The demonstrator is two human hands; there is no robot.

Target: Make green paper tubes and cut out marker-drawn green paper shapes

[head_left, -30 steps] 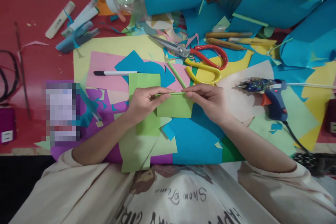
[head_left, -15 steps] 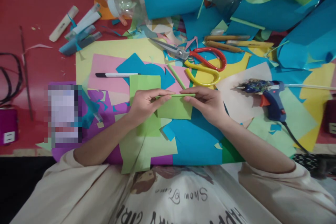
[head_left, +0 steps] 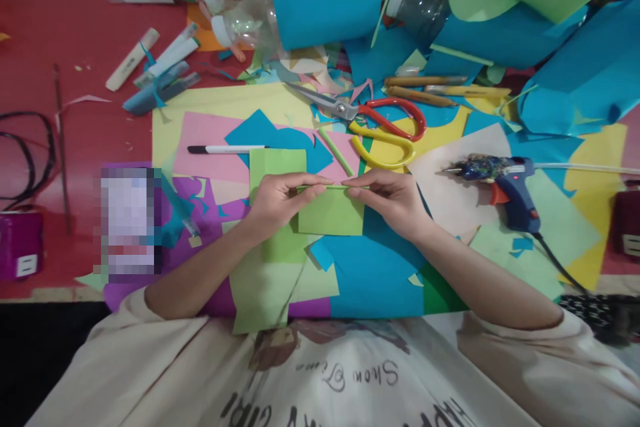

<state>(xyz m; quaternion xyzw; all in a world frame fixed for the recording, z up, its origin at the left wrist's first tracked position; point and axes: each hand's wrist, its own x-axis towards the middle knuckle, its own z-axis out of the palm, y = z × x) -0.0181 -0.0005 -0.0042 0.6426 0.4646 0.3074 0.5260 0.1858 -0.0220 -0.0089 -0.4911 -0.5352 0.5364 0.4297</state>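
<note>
A small light green sheet of paper (head_left: 331,215), its far edge rolled or folded over, hangs between my two hands. My left hand (head_left: 280,203) pinches that edge at its left part, thumb on the near side and fingers behind. At the right part, my right hand (head_left: 393,200) pinches the same edge in a like way. The fingertips of both hands are close together. Beneath my left hand lies another green paper piece (head_left: 277,163). Just beyond my hands rests a thin rolled green paper stick (head_left: 336,151).
Scissors (head_left: 345,109) with red and yellow handles lie beyond my hands. A blue glue gun (head_left: 520,193) rests at the right, its light red. A black-capped pen (head_left: 225,149), markers (head_left: 133,60), a phone (head_left: 131,220), plastic bottles (head_left: 240,28) and paper scraps surround the work.
The view has shifted slightly, so everything on the table sits a little lower. Both hands keep their pinch on the paper's far edge, which looks slightly thinner now.
</note>
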